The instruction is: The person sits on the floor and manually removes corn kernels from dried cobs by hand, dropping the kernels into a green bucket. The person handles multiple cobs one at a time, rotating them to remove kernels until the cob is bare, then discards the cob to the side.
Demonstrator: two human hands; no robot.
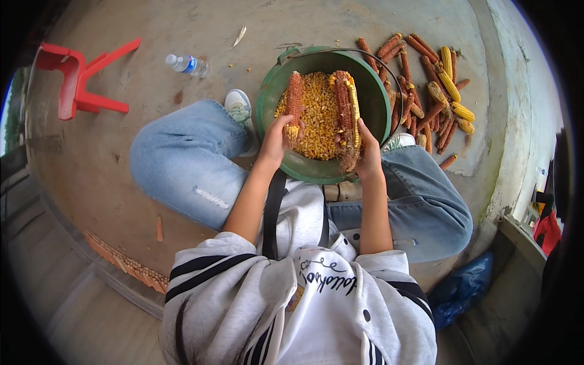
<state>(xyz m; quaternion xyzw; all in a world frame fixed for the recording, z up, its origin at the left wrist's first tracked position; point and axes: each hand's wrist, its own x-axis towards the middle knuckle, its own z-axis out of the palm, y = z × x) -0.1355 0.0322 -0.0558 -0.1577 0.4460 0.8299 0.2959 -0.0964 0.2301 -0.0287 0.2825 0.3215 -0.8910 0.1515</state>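
In the head view, a person sits on the floor (201, 30) with both legs bent, in blue jeans (182, 146) and pale shoes. Between the legs is 1 big green bucket (263, 115). Lots of loose yellow corn bits (317, 109) lie inside it.

The left hand (277, 139) is over the left part of the bucket. Its fingers are curled around the low end of 1 red-brown cob (294, 94). Most of this cob is bare, but some yellow bits stick on near the fingers.

The right hand (368, 152) is over the right part of the bucket. Its fingers are gripping some corn (344, 100), with the thumb on the right side. This corn is red-brown and bare on the left, with yellow bits down the right side and stringy hair at the bottom. I cannot tell if it is 1 fat cob or 2 side by side.

To the right of the bucket, a messy pile of cobs (432, 112) lies on the floor. Most are bare, and a few are yellow. Far to the left is a red stool (76, 76), tipped over. Near it, a clear bottle (190, 66) lies on its side.
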